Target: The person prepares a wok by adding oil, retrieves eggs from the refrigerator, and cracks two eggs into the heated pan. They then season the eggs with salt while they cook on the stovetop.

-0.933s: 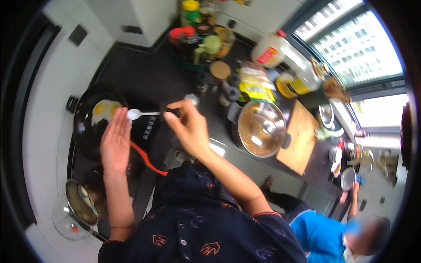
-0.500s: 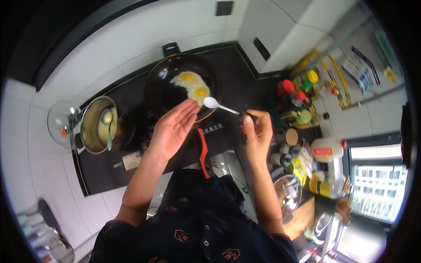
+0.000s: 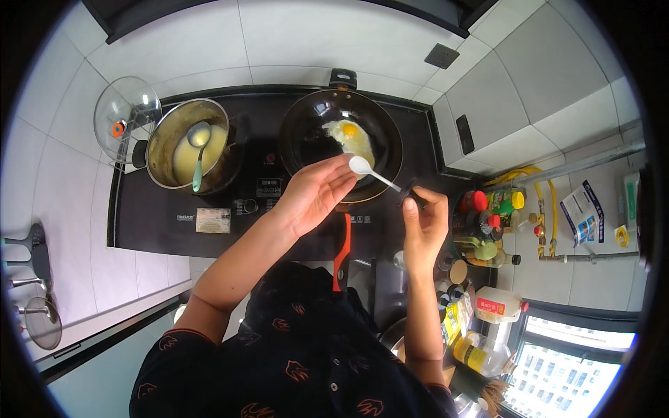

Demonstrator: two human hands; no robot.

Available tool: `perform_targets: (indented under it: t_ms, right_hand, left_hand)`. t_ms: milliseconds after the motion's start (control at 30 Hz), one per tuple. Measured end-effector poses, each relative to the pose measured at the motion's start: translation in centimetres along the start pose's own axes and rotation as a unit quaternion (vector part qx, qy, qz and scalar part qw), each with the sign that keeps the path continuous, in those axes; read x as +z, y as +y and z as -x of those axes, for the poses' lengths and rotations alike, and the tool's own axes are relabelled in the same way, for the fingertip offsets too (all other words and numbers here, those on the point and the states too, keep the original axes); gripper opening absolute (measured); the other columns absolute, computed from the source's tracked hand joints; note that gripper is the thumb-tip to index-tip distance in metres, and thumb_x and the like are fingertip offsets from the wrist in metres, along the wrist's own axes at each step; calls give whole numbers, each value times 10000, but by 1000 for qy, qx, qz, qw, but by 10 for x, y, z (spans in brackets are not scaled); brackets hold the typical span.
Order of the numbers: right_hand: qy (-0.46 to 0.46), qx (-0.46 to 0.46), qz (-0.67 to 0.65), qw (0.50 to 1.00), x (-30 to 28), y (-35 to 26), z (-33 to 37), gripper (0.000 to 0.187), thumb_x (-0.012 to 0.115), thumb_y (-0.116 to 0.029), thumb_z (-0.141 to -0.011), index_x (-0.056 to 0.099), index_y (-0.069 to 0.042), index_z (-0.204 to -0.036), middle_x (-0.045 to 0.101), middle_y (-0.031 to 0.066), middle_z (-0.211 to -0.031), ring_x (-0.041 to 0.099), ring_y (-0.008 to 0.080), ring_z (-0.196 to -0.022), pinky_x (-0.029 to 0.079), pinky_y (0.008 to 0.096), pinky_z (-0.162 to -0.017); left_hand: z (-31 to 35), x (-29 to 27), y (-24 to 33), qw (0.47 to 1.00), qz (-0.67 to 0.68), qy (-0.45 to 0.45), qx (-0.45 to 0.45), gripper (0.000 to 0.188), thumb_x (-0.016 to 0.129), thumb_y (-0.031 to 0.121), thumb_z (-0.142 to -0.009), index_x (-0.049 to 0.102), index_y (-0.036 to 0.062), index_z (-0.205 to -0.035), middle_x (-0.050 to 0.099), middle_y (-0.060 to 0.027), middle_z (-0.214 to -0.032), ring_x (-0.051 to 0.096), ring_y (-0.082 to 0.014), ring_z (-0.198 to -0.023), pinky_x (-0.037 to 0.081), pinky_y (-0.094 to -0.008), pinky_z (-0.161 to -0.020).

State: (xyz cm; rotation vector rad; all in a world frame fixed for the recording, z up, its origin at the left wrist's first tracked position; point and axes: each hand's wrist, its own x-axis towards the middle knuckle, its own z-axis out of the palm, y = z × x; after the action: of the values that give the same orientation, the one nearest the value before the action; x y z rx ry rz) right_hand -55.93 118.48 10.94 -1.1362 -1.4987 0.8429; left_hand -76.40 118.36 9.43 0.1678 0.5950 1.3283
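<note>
My right hand [image 3: 426, 226] pinches a small white spoon [image 3: 380, 178] by its dark end, where a black round cap-like piece shows. The spoon's bowl points left, over the near rim of a dark wok [image 3: 296, 132]. My left hand [image 3: 313, 195] is open and slightly cupped, its fingertips right beside the bowl; I cannot tell whether they touch. Beyond them a fried egg [image 3: 352, 136] with a yellow yolk lies in the wok, its near part hidden by the spoon and fingers. Toward me, below the wok, extends an orange-red and black handle [image 3: 343, 251].
A pot [image 3: 159, 167] of pale yellow liquid with a ladle [image 3: 198, 157] stands left on the black cooktop [image 3: 160, 233]. A glass lid [image 3: 118, 111] leans behind it. Seasoning bottles [image 3: 481, 226] crowd the right corner, with larger jugs [image 3: 498, 306] nearer the window.
The whole view has shifted, showing the wok and pot more squarely. My left fingertips and the spoon's bowl appear closer together. The second yolk is now covered from view.
</note>
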Motion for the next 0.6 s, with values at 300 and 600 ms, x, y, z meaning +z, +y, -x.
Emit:
perform_targets:
  t_ms: [300, 600]
  right_hand:
    - [-20, 3, 28, 999, -8, -2, 5, 236, 692, -115, -884, 579, 1, -1056, 644, 73, -981, 587, 100, -819, 480, 233, -759]
    - [-2, -51, 109, 993, -16, 0, 6, 239, 708, -116, -870, 591, -4, -1045, 650, 68, -978, 574, 92, -787, 471, 223, -722]
  left_hand:
    - [-4, -2, -7, 1000, 21, -2, -15, 294, 516, 144, -972, 574, -49, -1186, 611, -139, -1191, 580, -199, -1140, 451, -328, -1027]
    - [-12, 0, -14, 999, 19, -2, -39, 385, 472, 158, -998, 471, -103, -1281, 541, -190, -1286, 542, -253, -1205, 442, -352, -1065]
